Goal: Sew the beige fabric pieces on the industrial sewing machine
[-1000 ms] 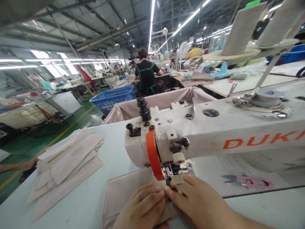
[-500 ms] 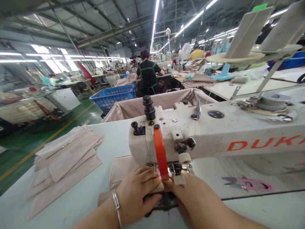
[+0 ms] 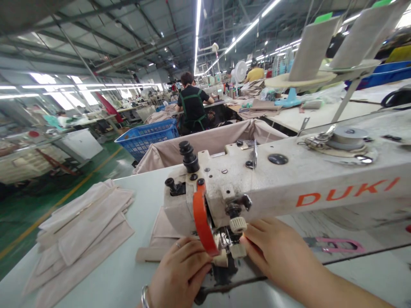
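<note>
A white sewing machine [image 3: 289, 184] with an orange guard [image 3: 202, 224] fills the middle of the view. Under its needle lies a beige fabric piece [image 3: 159, 239], stretching out to the left behind the head. My left hand [image 3: 180, 273] presses down on the fabric just left of the presser foot, fingers curled together, a ring and a bracelet on it. My right hand [image 3: 276, 252] lies flat to the right of the needle, fingers stretched toward the foot. What is under the palms is hidden.
A stack of beige fabric pieces [image 3: 80, 231] lies at the left of the table. Pink-handled snips [image 3: 334, 244] rest under the machine arm. A cloth bin [image 3: 208, 143] and a blue basket [image 3: 146, 137] stand behind. A person in black [image 3: 192, 107] works further back.
The fabric piece has fed further back under the machine head. My left hand slid back toward me and my right hand shifted to the right of the foot.
</note>
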The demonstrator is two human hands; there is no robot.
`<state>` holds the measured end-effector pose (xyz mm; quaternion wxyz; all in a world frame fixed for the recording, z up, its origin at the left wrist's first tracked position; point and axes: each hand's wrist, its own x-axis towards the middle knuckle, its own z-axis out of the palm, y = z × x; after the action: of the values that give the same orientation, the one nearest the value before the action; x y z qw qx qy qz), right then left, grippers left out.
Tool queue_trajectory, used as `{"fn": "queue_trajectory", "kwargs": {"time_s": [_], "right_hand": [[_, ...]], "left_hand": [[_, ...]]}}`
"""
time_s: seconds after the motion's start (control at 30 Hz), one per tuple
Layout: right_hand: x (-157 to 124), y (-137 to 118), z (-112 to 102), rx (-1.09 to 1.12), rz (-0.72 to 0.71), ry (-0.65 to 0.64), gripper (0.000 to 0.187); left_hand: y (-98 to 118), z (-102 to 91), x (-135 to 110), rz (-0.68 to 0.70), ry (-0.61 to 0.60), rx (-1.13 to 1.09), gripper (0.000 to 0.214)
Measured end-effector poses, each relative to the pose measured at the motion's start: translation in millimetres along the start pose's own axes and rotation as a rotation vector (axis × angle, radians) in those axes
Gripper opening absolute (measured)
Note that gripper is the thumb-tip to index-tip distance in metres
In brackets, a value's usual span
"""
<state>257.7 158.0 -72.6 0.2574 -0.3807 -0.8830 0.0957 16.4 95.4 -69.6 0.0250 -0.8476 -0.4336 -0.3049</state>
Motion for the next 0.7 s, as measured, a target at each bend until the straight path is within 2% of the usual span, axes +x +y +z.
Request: {"fn": "queue_trajectory", "kwargs": {"time_s": [0.13,0.3,0.4,0.47,0.53,0.63,0.7], "right_hand": [[1.5,-2.1,1.4,0.036,-0.005,-0.012,0.015],[-0.5,-2.1,4.6,0.128,-0.114,-0.062,0.010],[-2.9,0.2,3.6,0.053,-0.061,-0.063,0.022],[-4.2,-1.3,4.4,0.084,-0.051,-0.065,0.019],[-5.0,-5.2,8.1,0.170,-0.112,-0.068,0.008],[-5.8,-10.5,17.6,0.250,-0.224,-0.050,0.014],[-6.9,-11.3,23.7,0.257,-0.247,-0.031,0.014]], "left_hand": [[3.6,5.0,-3.2,0.010,0.005,0.002,0.022],[-1.7,1.0,-0.1,0.001,-0.003,-0.027,0.026],[-7.0,-3.7,0.5,-0.003,-0.005,-0.064,0.025],[-6.2,-3.6,0.0,0.006,-0.008,-0.062,0.025],[-1.5,-0.4,-0.5,0.027,0.000,-0.037,0.025],[6.8,6.7,-0.6,0.034,0.030,0.008,0.026],[10.1,10.5,-0.7,0.017,0.040,0.019,0.026]]}}
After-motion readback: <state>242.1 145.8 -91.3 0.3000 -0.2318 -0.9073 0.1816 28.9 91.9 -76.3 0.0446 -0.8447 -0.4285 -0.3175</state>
